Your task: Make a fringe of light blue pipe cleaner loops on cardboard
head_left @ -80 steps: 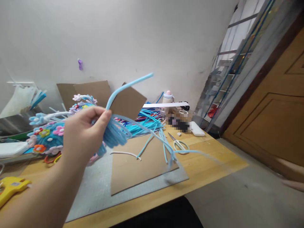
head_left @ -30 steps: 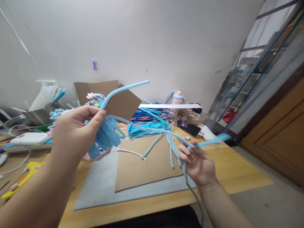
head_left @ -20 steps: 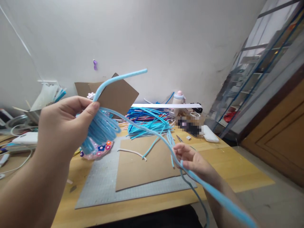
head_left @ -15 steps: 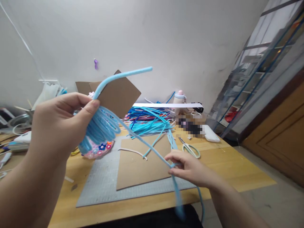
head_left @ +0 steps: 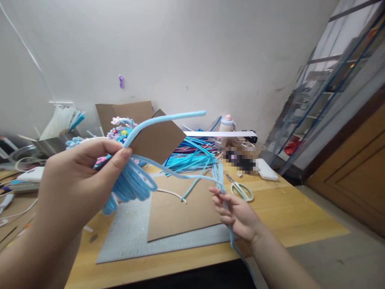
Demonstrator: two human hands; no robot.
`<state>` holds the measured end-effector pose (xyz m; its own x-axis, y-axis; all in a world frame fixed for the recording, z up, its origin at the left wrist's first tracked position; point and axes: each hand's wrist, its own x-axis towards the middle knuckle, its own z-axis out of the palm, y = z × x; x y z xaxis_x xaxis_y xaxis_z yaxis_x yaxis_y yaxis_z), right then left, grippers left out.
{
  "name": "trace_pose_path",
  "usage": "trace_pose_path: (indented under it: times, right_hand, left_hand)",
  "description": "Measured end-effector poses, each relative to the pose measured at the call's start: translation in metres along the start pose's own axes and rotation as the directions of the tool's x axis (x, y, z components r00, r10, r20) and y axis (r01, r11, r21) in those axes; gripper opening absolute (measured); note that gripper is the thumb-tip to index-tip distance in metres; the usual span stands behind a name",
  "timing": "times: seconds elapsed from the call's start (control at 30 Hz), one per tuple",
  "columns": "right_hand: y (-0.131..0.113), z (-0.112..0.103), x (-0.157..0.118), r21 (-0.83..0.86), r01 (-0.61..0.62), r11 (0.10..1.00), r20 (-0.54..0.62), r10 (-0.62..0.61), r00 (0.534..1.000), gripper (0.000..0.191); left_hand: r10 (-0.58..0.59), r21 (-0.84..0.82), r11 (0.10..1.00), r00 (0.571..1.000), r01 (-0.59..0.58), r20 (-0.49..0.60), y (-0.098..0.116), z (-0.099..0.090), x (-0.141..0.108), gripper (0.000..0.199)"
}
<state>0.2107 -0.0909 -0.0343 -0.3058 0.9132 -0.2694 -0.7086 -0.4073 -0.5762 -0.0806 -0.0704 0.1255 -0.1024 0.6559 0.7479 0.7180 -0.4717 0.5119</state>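
My left hand (head_left: 81, 172) is raised at the left, its thumb and fingers pinching a bundle of light blue pipe cleaner loops (head_left: 132, 184) against a brown cardboard piece (head_left: 159, 138). One fuzzy end of pipe cleaner (head_left: 171, 117) sticks out to the right above the thumb. From the bundle a slack strand (head_left: 186, 176) runs across to my right hand (head_left: 236, 214), which is curled loosely round it over the right part of the mat. Below that hand the strand hangs past the table's front edge. The loops' far side is hidden.
On the table lie a grey cutting mat (head_left: 126, 241), a cardboard sheet (head_left: 180, 216) and scissors (head_left: 242, 190). Behind them are a pile of blue pipe cleaners (head_left: 189, 156), a bottle (head_left: 227, 124) and a white case (head_left: 267, 169). Fuzzy flowers (head_left: 123, 130) stand behind my left hand.
My left hand has lowered a little with the bundle and cardboard. My right hand has turned palm up and its fingers have curled; the strand between the hands has gone from taut to slack.
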Motion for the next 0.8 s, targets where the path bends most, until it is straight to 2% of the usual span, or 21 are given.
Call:
trace_pose_path:
  times: [0.07,0.17,0.27,0.33,0.4,0.5,0.57,0.63,0.7,0.8]
  right_hand:
    - [-0.003,-0.006,-0.001,-0.026,0.034,0.999,0.043,-0.032,0.999,0.019]
    - [-0.005,-0.009,-0.004,-0.15,0.128,0.98,0.084,-0.117,0.99,0.017]
    - [-0.003,-0.004,-0.007,-0.227,0.176,0.958,0.105,-0.156,0.982,0.02]
    - [-0.001,0.002,-0.008,-0.242,0.216,0.946,0.117,-0.193,0.974,0.019]
    - [-0.001,0.007,-0.009,-0.206,0.271,0.94,0.139,-0.246,0.959,0.024]
    - [-0.004,0.01,-0.011,-0.026,0.302,0.953,0.172,-0.293,0.94,0.031]
    - [-0.009,0.009,-0.012,0.088,0.314,0.945,0.169,-0.325,0.93,0.029]
    - [-0.016,0.008,-0.014,0.105,0.351,0.93,0.167,-0.364,0.916,0.023]
    - [-0.022,0.006,-0.015,0.011,0.403,0.915,0.169,-0.399,0.901,0.018]
    - [-0.033,0.002,-0.018,-0.186,0.5,0.846,0.178,-0.471,0.864,0.017]
  left_hand:
    - [-0.056,-0.006,0.998,0.998,0.056,-0.005,-0.001,-0.001,0.0,0.021]
    - [-0.106,-0.048,0.993,0.993,0.103,-0.048,0.001,0.0,-0.001,0.019]
    - [-0.12,-0.063,0.991,0.988,0.114,-0.097,0.0,0.0,-0.002,0.016]
    - [-0.124,-0.035,0.992,0.99,0.122,-0.063,-0.005,-0.001,-0.002,0.018]
    - [-0.115,0.001,0.993,0.993,0.115,0.02,-0.011,-0.004,-0.003,0.021]
    - [-0.142,0.04,0.989,0.986,0.139,0.082,-0.02,-0.006,-0.007,0.024]
    - [-0.177,0.069,0.983,0.978,0.17,0.106,-0.025,-0.007,-0.012,0.027]
    - [-0.203,0.098,0.977,0.971,0.191,0.125,-0.029,-0.007,-0.017,0.029]
    - [-0.206,0.12,0.974,0.971,0.191,0.125,-0.035,-0.007,-0.02,0.028]
    - [-0.198,0.139,0.973,0.976,0.185,0.092,-0.046,-0.007,-0.021,0.027]
